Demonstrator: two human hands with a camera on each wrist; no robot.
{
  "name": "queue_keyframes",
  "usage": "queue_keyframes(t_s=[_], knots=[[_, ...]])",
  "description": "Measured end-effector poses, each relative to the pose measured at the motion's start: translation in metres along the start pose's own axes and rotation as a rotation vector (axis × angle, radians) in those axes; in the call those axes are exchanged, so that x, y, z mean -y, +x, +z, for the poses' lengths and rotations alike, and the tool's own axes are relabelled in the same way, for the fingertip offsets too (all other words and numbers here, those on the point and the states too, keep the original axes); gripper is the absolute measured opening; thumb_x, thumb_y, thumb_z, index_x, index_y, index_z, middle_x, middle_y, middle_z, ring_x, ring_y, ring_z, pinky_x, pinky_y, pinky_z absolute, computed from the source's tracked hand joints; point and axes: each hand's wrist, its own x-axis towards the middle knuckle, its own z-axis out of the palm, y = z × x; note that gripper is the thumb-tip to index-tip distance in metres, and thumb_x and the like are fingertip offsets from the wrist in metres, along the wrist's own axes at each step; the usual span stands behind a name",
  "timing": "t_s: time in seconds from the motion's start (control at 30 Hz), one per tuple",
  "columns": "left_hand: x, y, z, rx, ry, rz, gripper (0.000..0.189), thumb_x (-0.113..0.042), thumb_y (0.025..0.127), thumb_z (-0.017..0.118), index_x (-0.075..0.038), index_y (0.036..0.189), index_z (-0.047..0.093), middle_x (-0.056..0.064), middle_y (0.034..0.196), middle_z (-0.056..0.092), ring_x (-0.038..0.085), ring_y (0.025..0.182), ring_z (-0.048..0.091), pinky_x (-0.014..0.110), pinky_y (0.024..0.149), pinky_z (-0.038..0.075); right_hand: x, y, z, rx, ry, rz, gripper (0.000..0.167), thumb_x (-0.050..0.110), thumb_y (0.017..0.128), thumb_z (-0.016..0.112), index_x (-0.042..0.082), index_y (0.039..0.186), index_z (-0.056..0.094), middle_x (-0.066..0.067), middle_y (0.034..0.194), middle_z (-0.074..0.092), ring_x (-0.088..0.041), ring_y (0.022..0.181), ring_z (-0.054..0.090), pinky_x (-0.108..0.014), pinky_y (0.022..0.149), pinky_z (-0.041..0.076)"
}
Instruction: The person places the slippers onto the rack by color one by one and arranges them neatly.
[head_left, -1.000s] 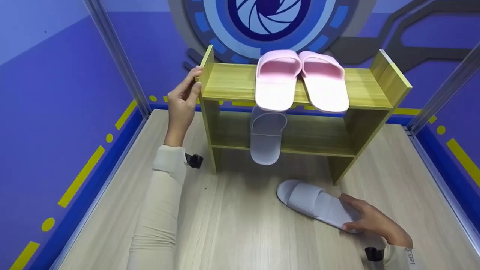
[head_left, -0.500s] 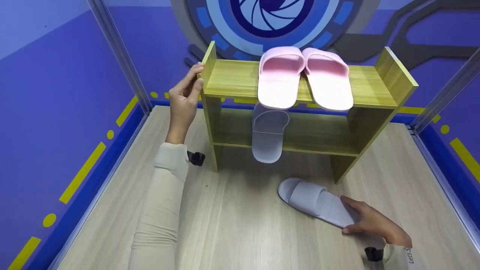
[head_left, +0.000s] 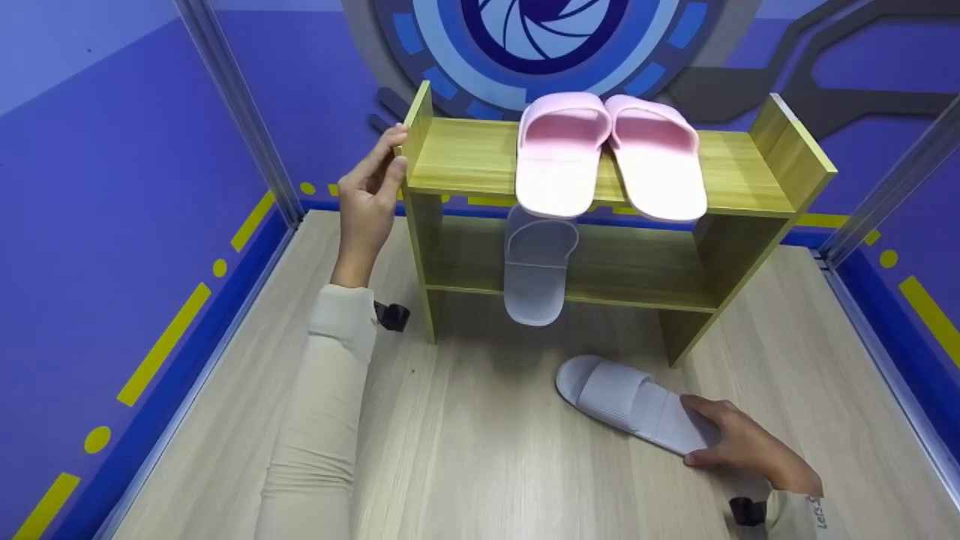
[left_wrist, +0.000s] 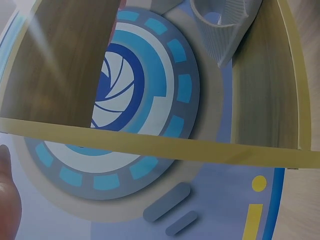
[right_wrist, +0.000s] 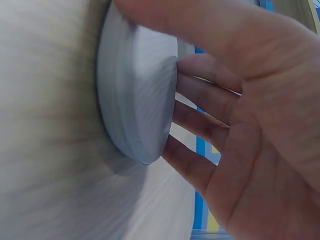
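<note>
A small wooden shoe rack (head_left: 465, 154) stands against the back wall. My left hand (head_left: 367, 199) grips the upper edge of its left side panel between thumb and fingers. In the left wrist view only a bit of that hand's thumb (left_wrist: 8, 200) shows at the left border. On the floor in front of the rack lies a grey slipper (head_left: 637, 401), toe pointing left. Around its heel end my right hand (head_left: 739, 442) has thumb and fingers on opposite edges; the right wrist view shows the heel (right_wrist: 137, 100) between them.
A pair of pink slippers, one left (head_left: 559, 157) and one right (head_left: 660, 161), sits on the top shelf, heels overhanging. Another grey slipper (head_left: 536, 274) rests on the middle shelf, heel over the front edge. Blue walls (head_left: 127, 225) enclose the wooden floor (head_left: 480, 465) on three sides.
Between one second and half a second ago the whole view shifts slightly. Both hands and the slippers keep their places relative to the rack.
</note>
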Motion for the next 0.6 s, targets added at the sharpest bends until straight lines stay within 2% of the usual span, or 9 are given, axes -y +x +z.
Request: queue_keyframes(t_s=[0.07, 0.27, 0.47, 0.6], knots=[[0.004, 0.001, 0.0, -0.005, -0.001, -0.002, 0.03, -0.002, 0.096, 0.054, 0.007, 0.124, 0.061, 0.018, 0.134, 0.057, 0.02, 0.128, 0.053, 0.032, 0.106, 0.044, 0.0, 0.0, 0.0, 0.002, -0.011, 0.001, 0.091, 0.04, 0.061, 0.088, -0.005, 0.133, 0.053, -0.023, 0.131, 0.057, -0.038, 0.117, 0.053, -0.026, 0.092, 0.046], [0.026, 0.003, -0.003, -0.007, 0.009, 0.013, 0.031, -0.004, 0.096, 0.056, 0.005, 0.125, 0.06, 0.015, 0.136, 0.057, 0.018, 0.13, 0.052, 0.032, 0.106, 0.044, -0.002, 0.0, -0.001, -0.003, -0.011, -0.008, 0.092, 0.041, 0.06, 0.088, -0.004, 0.133, 0.054, -0.023, 0.132, 0.057, -0.037, 0.117, 0.053, -0.02, 0.092, 0.045], [0.029, 0.003, -0.004, 0.0, 0.007, 0.038, 0.031, -0.011, 0.096, 0.057, 0.0, 0.125, 0.062, 0.011, 0.135, 0.059, 0.014, 0.129, 0.052, 0.031, 0.105, 0.045, -0.002, -0.002, -0.004, -0.021, 0.004, -0.02, 0.091, 0.042, 0.061, 0.088, -0.002, 0.133, 0.054, -0.021, 0.133, 0.057, -0.028, 0.117, 0.053, -0.011, 0.091, 0.041], [0.029, 0.004, -0.004, -0.003, 0.006, 0.019, 0.032, -0.008, 0.096, 0.056, 0.001, 0.126, 0.061, 0.012, 0.136, 0.058, 0.015, 0.129, 0.052, 0.03, 0.105, 0.044, 0.001, -0.002, -0.008, -0.01, 0.016, -0.016, 0.09, 0.042, 0.062, 0.087, 0.0, 0.135, 0.054, -0.021, 0.134, 0.056, -0.027, 0.117, 0.053, -0.011, 0.09, 0.042]])
